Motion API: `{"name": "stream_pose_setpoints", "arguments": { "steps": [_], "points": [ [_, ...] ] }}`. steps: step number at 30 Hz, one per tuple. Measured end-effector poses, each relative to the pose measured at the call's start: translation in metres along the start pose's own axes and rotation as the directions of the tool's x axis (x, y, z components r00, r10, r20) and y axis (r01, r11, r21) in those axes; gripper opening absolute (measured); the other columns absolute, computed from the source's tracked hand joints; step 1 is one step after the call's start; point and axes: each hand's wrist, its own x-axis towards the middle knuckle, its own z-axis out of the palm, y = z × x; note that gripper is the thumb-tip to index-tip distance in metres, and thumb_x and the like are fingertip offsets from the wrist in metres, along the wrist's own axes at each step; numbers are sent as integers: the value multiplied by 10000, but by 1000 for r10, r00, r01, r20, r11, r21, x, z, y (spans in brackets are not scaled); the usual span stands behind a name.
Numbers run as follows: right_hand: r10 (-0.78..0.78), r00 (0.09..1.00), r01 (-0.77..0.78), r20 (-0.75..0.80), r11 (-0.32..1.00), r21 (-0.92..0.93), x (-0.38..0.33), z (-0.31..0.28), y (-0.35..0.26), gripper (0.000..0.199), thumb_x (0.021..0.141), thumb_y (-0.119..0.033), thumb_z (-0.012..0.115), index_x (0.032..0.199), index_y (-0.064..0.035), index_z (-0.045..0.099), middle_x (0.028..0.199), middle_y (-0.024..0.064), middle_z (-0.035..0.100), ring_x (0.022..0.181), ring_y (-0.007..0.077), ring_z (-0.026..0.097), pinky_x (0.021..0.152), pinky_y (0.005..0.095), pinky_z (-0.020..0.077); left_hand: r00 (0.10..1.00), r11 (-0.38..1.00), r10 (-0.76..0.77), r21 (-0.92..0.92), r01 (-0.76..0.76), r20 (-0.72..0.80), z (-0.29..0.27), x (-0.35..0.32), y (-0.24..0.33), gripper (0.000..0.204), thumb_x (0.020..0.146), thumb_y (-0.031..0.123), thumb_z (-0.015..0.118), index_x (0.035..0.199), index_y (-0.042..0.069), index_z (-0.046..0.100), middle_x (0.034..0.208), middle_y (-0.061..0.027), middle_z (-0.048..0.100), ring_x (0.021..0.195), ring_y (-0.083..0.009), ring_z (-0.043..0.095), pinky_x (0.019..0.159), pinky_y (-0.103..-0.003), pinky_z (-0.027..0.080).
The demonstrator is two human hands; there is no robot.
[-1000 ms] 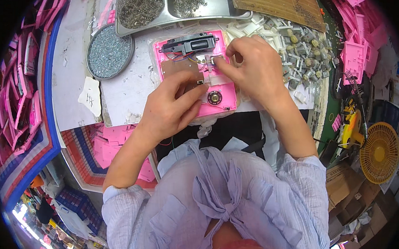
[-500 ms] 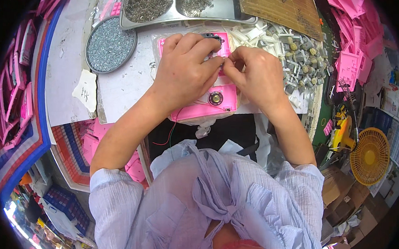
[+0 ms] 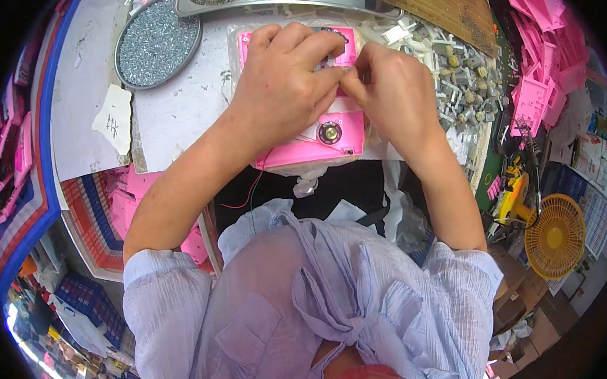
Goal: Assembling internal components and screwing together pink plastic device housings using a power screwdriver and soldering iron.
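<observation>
Beneath right hand (pinched) and left hand (grip unclear) lies a pink casing.

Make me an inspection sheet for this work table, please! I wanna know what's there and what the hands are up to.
Surface: white sheet covers part of the table.
Job's things: pink case with a round speaker near its near edge; hands hide much of it.
Clutter: dish of small metal bits, steel tray, heap of white and grey parts.
Hands: left hand and right hand meet at the fingertips over the case; any piece between is unclear.
Cables: red wire and green wire hang from the case.
Surroundings: yellow fan at right.
</observation>
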Motion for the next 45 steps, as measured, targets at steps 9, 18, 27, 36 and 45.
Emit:
{"name": "stream_pose_setpoints", "arguments": {
  "steps": [9, 18, 27, 36, 45],
  "points": [
    [140, 894, -305, 426, 886, 349, 17, -19, 31, 267, 839, -245, 710, 826, 20, 729, 693, 23, 665, 668, 89, 622, 608, 268, 491, 998, 999, 13, -36, -15, -61, 5, 0, -3, 85, 766, 166, 746, 816, 97, 756, 1102, -5, 654, 1023, -212, 576, 898, -429, 409],
    [-30, 942, 58, 333, 996, -75, 34, -27, 5, 253, 836, -222, 709, 874, 27, 738, 724, 60, 681, 692, 107, 645, 627, 317, 521, 1000, 996, -16, -84, 16, -1, -1, -2, -4, 225, 757, 116, 750, 981, 111, 755, 1134, -47, 646, 1041, -257, 596, 904, -426, 438],
    [120, 983, -173, 140, 861, 478, -26, -6, 24, 286, 867, -148, 667, 1092, 8, 748, 837, 122, 727, 760, 204, 688, 700, 324, 546, 999, 1000, 30, 4, -30, -10, 5, -4, -3, 302, 747, 129, 757, 1046, 170, 766, 1155, -38, 647, 1017, -248, 591, 872, -426, 441],
    [13, 999, 0, -38, 951, 309, -37, -3, 2, 227, 870, -147, 714, 1019, 23, 734, 846, 144, 712, 773, 260, 683, 688, 359, 550, 999, 991, -7, -134, 12, 38, -5, 2, -7, 281, 747, 119, 769, 1025, 122, 728, 1121, -67, 631, 994, -291, 608, 848, -428, 479],
    [265, 933, -359, 245, 748, 558, -8, 5, 25, 149, 916, -143, 754, 903, 3, 724, 761, 9, 690, 658, 52, 594, 578, 245, 482, 988, 979, 37, -204, -6, 150, -17, 19, -26, 171, 781, 90, 770, 921, 58, 677, 1099, -105, 625, 1013, -318, 643, 848, -405, 532]
  ]
}}
